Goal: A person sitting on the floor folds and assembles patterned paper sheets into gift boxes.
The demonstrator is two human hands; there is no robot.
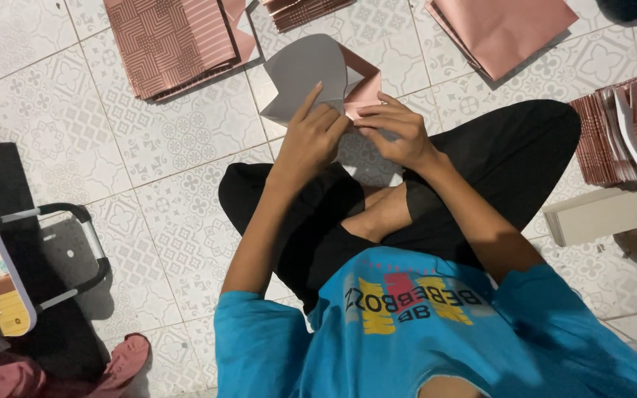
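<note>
Two hands are meeting over one folded paper piece (317,74), and we are taking that piece as our landmark. Seen from the head camera, we are sitting cross-legged on the patterned floor tiles (186,140), and the piece is lying on the tiles just beyond our knees. It is showing its grey inner face, with a pink flap turned up at its right edge. Its long axis is running from near our hands away toward the upper left, its rounded end pointing away from us.

Our left hand (311,133) is pressing down on the near edge of the piece, fingers curled and the forefinger stretched along the grey face. Our right hand (396,129) is pinching the pink flap between thumb and fingertips.

Beyond the piece to the left, a stack of patterned pink sheets (175,40) is lying flat. Beyond it to the right, plain pink sheets (510,29) are lying. Well to its right, a pile of folded pieces (624,129) is resting.
</note>
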